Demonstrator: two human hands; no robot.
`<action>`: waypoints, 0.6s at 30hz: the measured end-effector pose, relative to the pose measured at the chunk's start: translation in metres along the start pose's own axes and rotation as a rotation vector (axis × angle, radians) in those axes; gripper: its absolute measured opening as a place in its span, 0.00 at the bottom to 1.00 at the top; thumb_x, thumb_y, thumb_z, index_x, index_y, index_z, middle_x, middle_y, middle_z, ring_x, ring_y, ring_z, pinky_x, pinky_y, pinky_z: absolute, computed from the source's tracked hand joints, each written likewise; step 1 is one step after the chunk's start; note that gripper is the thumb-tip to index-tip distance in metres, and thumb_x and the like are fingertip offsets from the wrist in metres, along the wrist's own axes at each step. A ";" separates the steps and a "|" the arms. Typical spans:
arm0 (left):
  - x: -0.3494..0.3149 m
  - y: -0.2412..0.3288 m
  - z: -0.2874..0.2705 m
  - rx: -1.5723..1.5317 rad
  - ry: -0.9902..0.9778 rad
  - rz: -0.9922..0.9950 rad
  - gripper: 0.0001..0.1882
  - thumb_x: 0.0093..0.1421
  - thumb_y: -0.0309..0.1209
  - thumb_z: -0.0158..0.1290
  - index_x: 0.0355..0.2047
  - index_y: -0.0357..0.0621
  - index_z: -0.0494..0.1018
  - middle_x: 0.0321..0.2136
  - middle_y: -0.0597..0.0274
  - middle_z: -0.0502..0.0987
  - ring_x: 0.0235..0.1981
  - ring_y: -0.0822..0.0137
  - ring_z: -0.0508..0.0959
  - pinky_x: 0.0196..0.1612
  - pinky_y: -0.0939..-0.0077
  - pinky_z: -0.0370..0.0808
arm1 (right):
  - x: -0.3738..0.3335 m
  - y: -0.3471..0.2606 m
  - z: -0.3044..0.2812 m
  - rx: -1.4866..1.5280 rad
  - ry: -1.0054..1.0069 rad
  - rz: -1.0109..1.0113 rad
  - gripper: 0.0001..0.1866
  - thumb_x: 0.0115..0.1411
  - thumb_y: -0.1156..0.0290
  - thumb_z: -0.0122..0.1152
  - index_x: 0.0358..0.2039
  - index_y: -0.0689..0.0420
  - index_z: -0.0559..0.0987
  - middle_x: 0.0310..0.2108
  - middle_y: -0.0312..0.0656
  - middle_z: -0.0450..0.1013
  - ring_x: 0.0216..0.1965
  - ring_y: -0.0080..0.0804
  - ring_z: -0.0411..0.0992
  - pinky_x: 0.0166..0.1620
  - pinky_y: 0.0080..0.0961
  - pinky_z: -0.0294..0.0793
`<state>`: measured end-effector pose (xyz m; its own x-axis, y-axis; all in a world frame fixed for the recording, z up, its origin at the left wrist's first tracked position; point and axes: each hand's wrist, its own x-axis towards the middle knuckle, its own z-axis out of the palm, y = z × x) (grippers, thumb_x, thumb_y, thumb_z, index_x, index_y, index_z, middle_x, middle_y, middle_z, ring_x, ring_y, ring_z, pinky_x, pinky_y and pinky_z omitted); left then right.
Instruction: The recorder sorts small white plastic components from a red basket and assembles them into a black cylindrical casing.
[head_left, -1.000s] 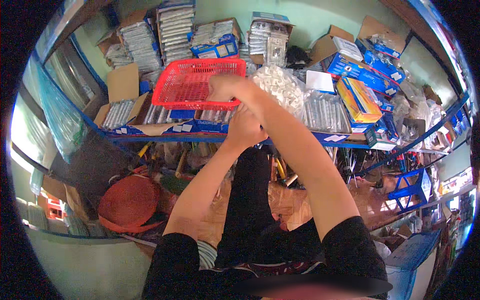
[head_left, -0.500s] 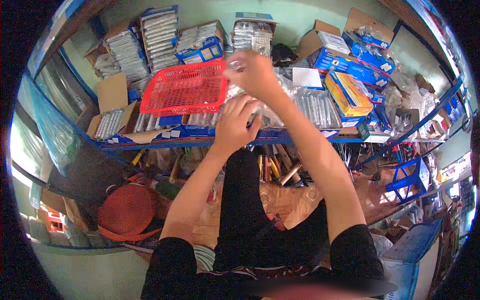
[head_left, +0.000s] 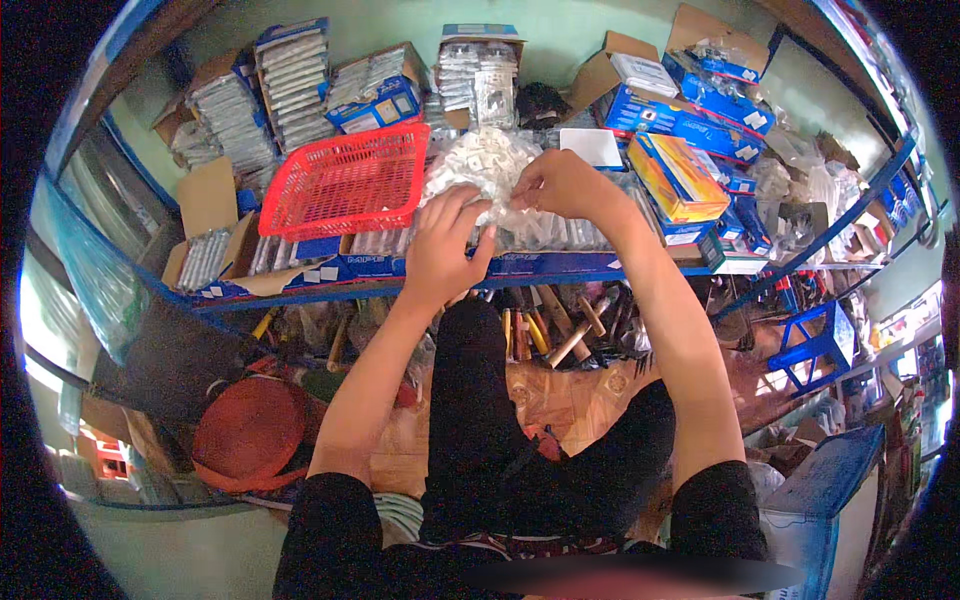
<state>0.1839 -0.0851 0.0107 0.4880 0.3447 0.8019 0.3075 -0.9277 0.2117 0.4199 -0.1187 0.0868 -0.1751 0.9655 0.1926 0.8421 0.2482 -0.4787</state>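
A clear plastic bag full of small white pieces (head_left: 478,158) lies in front of me on the shelf, on top of packed goods. My left hand (head_left: 445,245) rests at the bag's near left side, fingers spread and thumb apart. At the bag's right edge my right hand (head_left: 568,188) is closed in a pinch, seemingly on the clear plastic; its fingertips are partly hidden. Just left of the bag sits a red plastic basket (head_left: 345,185) with nothing in it.
Blue boxes (head_left: 675,125) and a yellow-orange box (head_left: 680,178) stand to the right. Stacks of flat packaged items (head_left: 295,85) line the back. Below the blue shelf edge (head_left: 400,287) are hammers (head_left: 575,340). A blue stool (head_left: 815,350) stands at lower right.
My right hand has come down from above the bag to its right edge, uncovering the white pieces. My left hand stays at the bag's near side. The view has shifted slightly.
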 end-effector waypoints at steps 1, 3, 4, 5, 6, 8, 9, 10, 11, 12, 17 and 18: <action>0.001 0.001 0.000 -0.002 0.002 0.000 0.17 0.60 0.32 0.59 0.49 0.43 0.77 0.54 0.50 0.76 0.58 0.46 0.73 0.64 0.53 0.67 | 0.002 -0.001 0.000 -0.099 0.003 0.000 0.13 0.55 0.61 0.71 0.34 0.57 0.88 0.35 0.47 0.84 0.36 0.43 0.83 0.43 0.38 0.81; 0.002 0.004 0.001 -0.003 -0.002 0.000 0.17 0.60 0.32 0.59 0.49 0.43 0.77 0.54 0.50 0.76 0.58 0.46 0.73 0.63 0.53 0.67 | 0.001 -0.001 -0.002 -0.193 0.006 0.003 0.14 0.54 0.58 0.70 0.32 0.56 0.88 0.36 0.47 0.84 0.38 0.48 0.82 0.44 0.43 0.81; 0.003 0.005 0.001 -0.003 -0.002 -0.001 0.17 0.60 0.32 0.59 0.49 0.43 0.77 0.54 0.50 0.76 0.58 0.45 0.73 0.63 0.53 0.67 | 0.002 -0.006 -0.008 -0.295 -0.036 -0.080 0.11 0.54 0.62 0.72 0.34 0.55 0.89 0.35 0.47 0.84 0.38 0.45 0.82 0.43 0.40 0.80; 0.003 0.004 0.001 -0.003 -0.002 -0.002 0.17 0.60 0.32 0.59 0.49 0.43 0.77 0.54 0.50 0.76 0.58 0.45 0.73 0.63 0.53 0.67 | 0.003 -0.009 -0.012 -0.399 -0.078 -0.164 0.10 0.54 0.65 0.73 0.36 0.54 0.89 0.34 0.47 0.84 0.37 0.42 0.82 0.43 0.37 0.80; 0.002 0.003 0.001 0.000 -0.006 0.000 0.17 0.60 0.32 0.59 0.49 0.43 0.77 0.54 0.50 0.76 0.58 0.45 0.73 0.63 0.53 0.67 | 0.006 -0.011 -0.013 -0.395 -0.075 -0.163 0.10 0.54 0.65 0.73 0.36 0.54 0.89 0.34 0.47 0.84 0.37 0.42 0.82 0.43 0.37 0.80; 0.002 0.002 0.003 -0.016 0.022 0.016 0.17 0.59 0.32 0.59 0.49 0.43 0.77 0.54 0.50 0.76 0.57 0.45 0.74 0.63 0.52 0.68 | 0.010 -0.011 -0.016 -0.400 -0.141 0.027 0.11 0.55 0.61 0.73 0.32 0.54 0.88 0.35 0.47 0.83 0.40 0.45 0.82 0.44 0.39 0.80; 0.002 0.000 0.004 -0.019 0.022 0.018 0.17 0.59 0.32 0.59 0.49 0.43 0.77 0.54 0.50 0.76 0.57 0.45 0.74 0.63 0.52 0.68 | 0.009 -0.012 -0.014 -0.401 -0.141 0.030 0.11 0.55 0.61 0.73 0.32 0.54 0.88 0.35 0.47 0.83 0.40 0.45 0.82 0.44 0.39 0.80; 0.003 0.000 0.003 -0.009 0.025 0.024 0.17 0.59 0.31 0.59 0.49 0.43 0.77 0.53 0.50 0.76 0.57 0.45 0.74 0.63 0.52 0.68 | 0.006 -0.015 -0.009 -0.446 -0.050 0.105 0.12 0.56 0.59 0.72 0.31 0.54 0.87 0.35 0.47 0.83 0.41 0.47 0.82 0.44 0.41 0.80; 0.003 0.000 0.002 0.001 0.028 0.030 0.17 0.59 0.31 0.59 0.49 0.42 0.77 0.53 0.50 0.77 0.57 0.45 0.74 0.62 0.52 0.68 | 0.003 -0.019 -0.006 -0.491 0.042 0.178 0.13 0.57 0.57 0.71 0.31 0.54 0.86 0.35 0.46 0.83 0.42 0.48 0.81 0.44 0.43 0.80; 0.003 0.001 0.001 -0.002 0.030 0.026 0.17 0.59 0.31 0.59 0.49 0.42 0.77 0.53 0.50 0.77 0.57 0.45 0.74 0.62 0.52 0.68 | 0.001 -0.022 -0.004 -0.494 0.037 0.178 0.13 0.57 0.57 0.71 0.31 0.54 0.86 0.35 0.46 0.83 0.42 0.48 0.81 0.44 0.43 0.80; 0.004 0.002 -0.001 -0.067 0.055 -0.014 0.11 0.58 0.29 0.60 0.40 0.38 0.75 0.51 0.47 0.77 0.55 0.44 0.75 0.61 0.52 0.69 | -0.007 -0.028 -0.005 -0.419 0.064 0.246 0.17 0.59 0.54 0.69 0.39 0.54 0.85 0.40 0.52 0.83 0.44 0.54 0.82 0.47 0.48 0.82; 0.004 0.001 0.000 -0.069 0.058 -0.014 0.11 0.58 0.29 0.60 0.40 0.38 0.75 0.51 0.47 0.77 0.55 0.44 0.75 0.61 0.52 0.69 | -0.010 -0.025 -0.006 -0.423 0.064 0.246 0.17 0.59 0.54 0.69 0.39 0.54 0.85 0.40 0.52 0.83 0.44 0.54 0.82 0.47 0.48 0.82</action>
<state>0.1862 -0.0847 0.0140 0.4355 0.3508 0.8290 0.2559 -0.9312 0.2596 0.4037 -0.1345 0.1018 0.0758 0.9815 0.1760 0.9902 -0.0532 -0.1295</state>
